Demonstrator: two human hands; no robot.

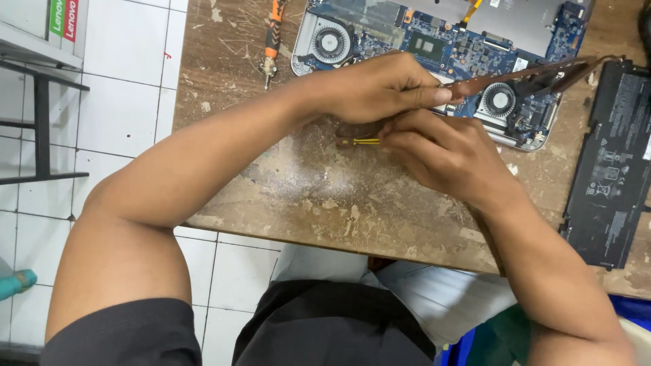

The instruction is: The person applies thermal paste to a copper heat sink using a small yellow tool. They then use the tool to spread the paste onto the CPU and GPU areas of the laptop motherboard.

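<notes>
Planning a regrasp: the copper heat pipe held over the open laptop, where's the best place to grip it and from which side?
Probably the near straight run of the copper heat pipe, coming from the table's front edge. It is a long thin bar, so pinch across its width. The left hand already grips that end; the far end forks above the laptop fan.

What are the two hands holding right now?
Left hand: closed on the copper heat pipe.
Right hand: closed on a small yellow-and-black tool.
</notes>
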